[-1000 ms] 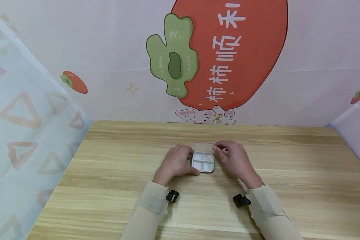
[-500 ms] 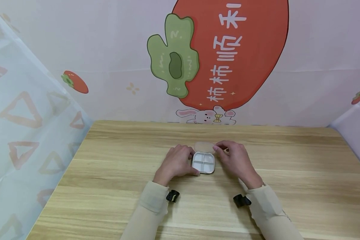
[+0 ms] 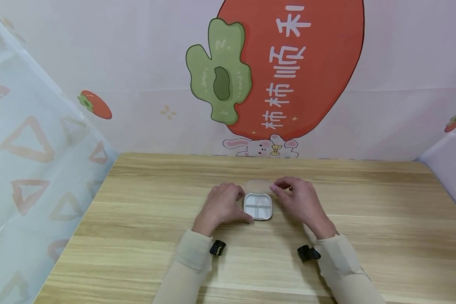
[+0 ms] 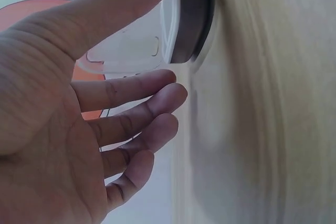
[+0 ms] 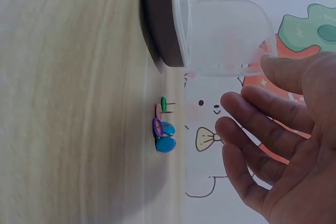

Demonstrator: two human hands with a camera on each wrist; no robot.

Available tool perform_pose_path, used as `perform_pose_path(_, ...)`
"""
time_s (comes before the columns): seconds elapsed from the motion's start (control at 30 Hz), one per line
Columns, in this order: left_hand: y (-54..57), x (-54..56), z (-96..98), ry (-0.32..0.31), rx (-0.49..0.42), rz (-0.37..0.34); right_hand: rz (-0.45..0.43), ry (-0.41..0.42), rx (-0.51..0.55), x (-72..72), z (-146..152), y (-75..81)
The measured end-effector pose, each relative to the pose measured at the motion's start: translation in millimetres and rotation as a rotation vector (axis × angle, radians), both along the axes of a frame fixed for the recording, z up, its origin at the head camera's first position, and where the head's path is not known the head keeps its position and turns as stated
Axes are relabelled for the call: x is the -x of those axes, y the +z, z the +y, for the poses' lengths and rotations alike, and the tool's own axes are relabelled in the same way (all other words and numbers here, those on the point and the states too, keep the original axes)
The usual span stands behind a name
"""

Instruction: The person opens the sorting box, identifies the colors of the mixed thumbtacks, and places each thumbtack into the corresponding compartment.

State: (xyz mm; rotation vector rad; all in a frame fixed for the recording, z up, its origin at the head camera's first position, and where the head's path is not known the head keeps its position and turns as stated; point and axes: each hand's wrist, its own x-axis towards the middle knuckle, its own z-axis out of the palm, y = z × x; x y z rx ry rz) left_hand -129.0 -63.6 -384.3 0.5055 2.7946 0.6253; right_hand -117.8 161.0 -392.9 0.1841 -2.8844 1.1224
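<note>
A small square pill box (image 3: 258, 207) with four-way dividers lies on the table, its clear lid (image 5: 226, 35) raised on the far side. The compartments show no contents. In the left wrist view my left hand (image 4: 68, 108) lies beside the box; the thumb reaches its near edge and the other fingers curve loosely beside it. My right hand (image 3: 298, 200) is at the lid's right corner. Its thumb tip meets the lid in the right wrist view, with the other fingers relaxed and apart from it. Several coloured thumbtacks (image 5: 164, 129) lie right of the box, hidden by my right hand in the head view.
The wooden table (image 3: 156, 253) runs back to a printed cloth (image 3: 144, 50) hanging behind it. Another cloth (image 3: 42, 169) hangs along the left side. A black wrist strap (image 3: 218, 248) shows under the left sleeve, and a similar black one (image 3: 308, 253) under the right.
The lid looks slightly further raised than a second ago. Both hands have drawn very slightly apart, the left to the left and the right to the right. The box barely shifts.
</note>
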Motion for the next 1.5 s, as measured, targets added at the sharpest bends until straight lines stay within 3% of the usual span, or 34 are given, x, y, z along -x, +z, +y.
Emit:
perform_pose_path(0.17,2.8,0.4,-3.1,0.002,-0.016,-0.004,-0.007,-0.004,-0.013,0.7,3.6,2.6)
perform_pose_path(0.47,0.9,-0.2,-2.0,-0.103,-0.08,-0.018,0.016,0.009,-0.021,1.7,11.9,2.6)
perform_pose_path(0.73,-3.4,-1.8,0.0,-0.138,-0.073,-0.006,0.041,0.023,-0.016,1.9,14.4,1.3)
perform_pose_path(1.5,-6.8,-0.1,2.7,-0.1,-0.03,0.049,-0.018,0.053,-0.091,5.0,27.2,2.5)
